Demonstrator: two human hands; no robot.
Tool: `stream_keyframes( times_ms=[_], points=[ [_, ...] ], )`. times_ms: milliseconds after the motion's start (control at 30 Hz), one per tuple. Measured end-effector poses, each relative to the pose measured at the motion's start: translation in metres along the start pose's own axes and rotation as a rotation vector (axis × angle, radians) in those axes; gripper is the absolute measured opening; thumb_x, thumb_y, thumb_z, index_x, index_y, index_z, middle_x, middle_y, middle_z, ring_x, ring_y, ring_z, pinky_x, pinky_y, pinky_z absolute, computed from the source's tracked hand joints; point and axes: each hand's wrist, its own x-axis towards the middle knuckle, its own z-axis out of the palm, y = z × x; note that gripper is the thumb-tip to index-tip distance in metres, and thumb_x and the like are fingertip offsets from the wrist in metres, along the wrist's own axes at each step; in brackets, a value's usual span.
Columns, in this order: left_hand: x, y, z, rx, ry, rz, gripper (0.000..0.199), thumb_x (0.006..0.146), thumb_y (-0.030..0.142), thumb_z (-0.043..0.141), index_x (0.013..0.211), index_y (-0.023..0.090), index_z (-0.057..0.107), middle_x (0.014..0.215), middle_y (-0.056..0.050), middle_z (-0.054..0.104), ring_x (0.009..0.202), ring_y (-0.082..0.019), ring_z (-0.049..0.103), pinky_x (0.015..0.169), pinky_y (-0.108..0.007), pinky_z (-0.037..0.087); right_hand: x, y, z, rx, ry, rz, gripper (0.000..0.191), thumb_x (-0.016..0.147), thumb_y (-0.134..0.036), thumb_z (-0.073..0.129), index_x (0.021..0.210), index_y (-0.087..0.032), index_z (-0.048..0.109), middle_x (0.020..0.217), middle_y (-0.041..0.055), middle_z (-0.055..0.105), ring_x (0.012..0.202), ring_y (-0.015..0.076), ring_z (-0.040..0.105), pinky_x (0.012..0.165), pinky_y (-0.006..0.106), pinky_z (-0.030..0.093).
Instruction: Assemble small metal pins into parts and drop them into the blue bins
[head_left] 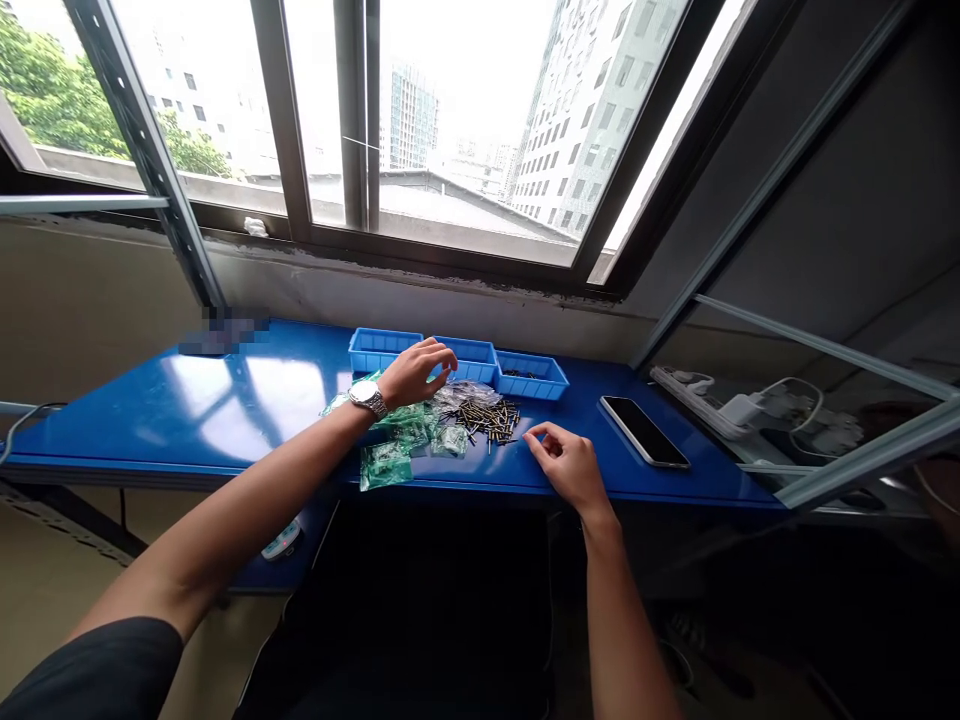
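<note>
My left hand (416,375), with a steel wristwatch (367,399) on its wrist, hangs over the plastic bags just in front of the middle bin, fingers curled and nothing visible in them. A loose pile of thin metal pins (484,420) lies on a clear plastic bag (459,393), and several green-tinted bags (385,467) lie to its left. My right hand (566,462) rests near the pile's front right edge, thumb and forefinger close together. Whether they pinch a pin is too small to tell.
The blue metal table (225,420) runs beneath an open window. Three blue plastic bins (379,350) stand in a row at its back, the rightmost (531,378) holding some dark pins. A black smartphone (643,430) lies to the right. A power strip (694,400) sits beyond the table's right end.
</note>
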Motion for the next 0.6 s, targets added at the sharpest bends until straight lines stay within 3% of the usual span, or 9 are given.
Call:
stream_keyframes(
  times_ms=[233,433,600],
  points=[
    [-0.005,0.0,-0.01,0.09,-0.052,0.054,0.015,0.098,0.017,0.052,0.104,0.019,0.065,0.1,-0.007,0.072,0.094,-0.024,0.061,0.081,-0.039,0.053,0.0,-0.002,-0.001,-0.023,-0.026,0.019,0.035,0.097,-0.055,0.06,0.09,-0.024,0.074,0.067,0.0011,0.064,0.06,0.0179,0.057,0.058,0.029,0.038],
    [-0.023,-0.005,-0.01,0.038,0.092,-0.048,0.011,0.096,0.016,0.055,0.099,0.019,0.064,0.095,-0.006,0.071,0.09,-0.023,0.06,0.084,-0.04,0.053,0.002,-0.001,0.0,-0.063,-0.033,0.01,0.031,0.096,-0.053,0.061,0.097,-0.025,0.075,0.066,0.0,0.063,0.06,0.0179,0.058,0.059,0.03,0.039],
    [-0.024,0.003,-0.006,-0.004,0.075,-0.068,0.013,0.098,0.017,0.052,0.099,0.02,0.065,0.095,-0.006,0.072,0.091,-0.023,0.06,0.083,-0.04,0.054,0.004,-0.001,-0.001,-0.088,-0.108,-0.019,0.029,0.094,-0.049,0.063,0.108,-0.028,0.077,0.065,-0.0016,0.062,0.06,0.018,0.059,0.063,0.03,0.041]
  ],
)
